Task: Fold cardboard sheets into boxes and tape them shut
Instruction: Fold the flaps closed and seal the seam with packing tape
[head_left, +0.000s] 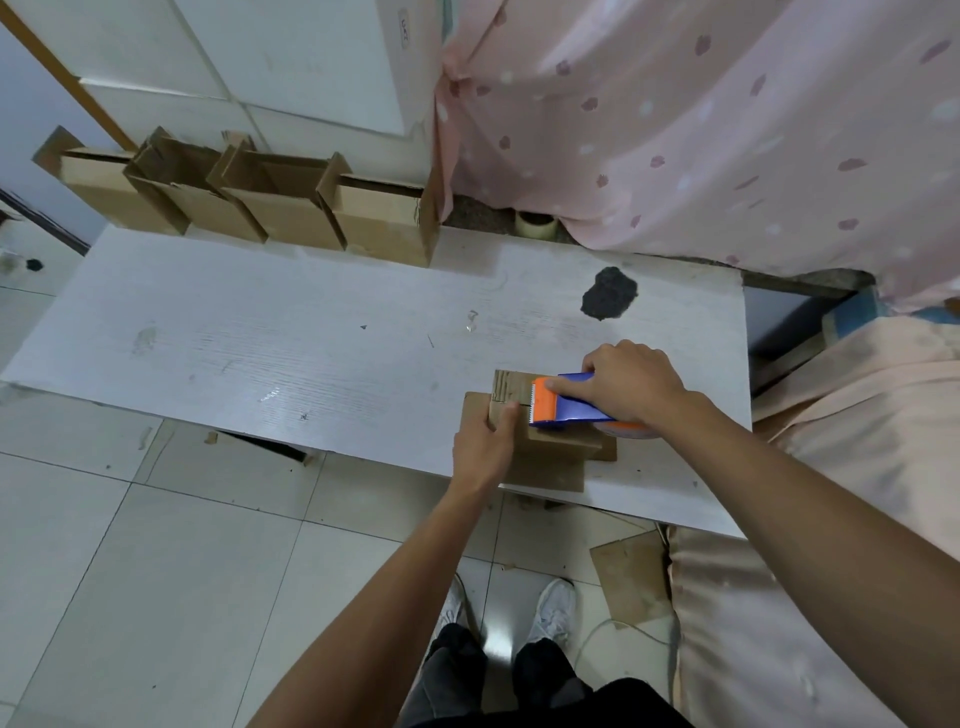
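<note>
Left hand pinches box edge; right hand grips tape dispenser just beyond left thumb. Risk: box slides under pull, tape wrinkles off-seam.

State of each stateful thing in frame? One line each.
left hand: grips the small box's left side, thumb on top.
right hand: grips the tape dispenser.
tape dispenser: pressed on the box top, orange blade end pointing left.
small box: folded, top flaps closed, sitting on flat sheets.
flat sheets: unfolded, stacked at the table's near edge.
back-row boxes: upright, tops open.
</note>
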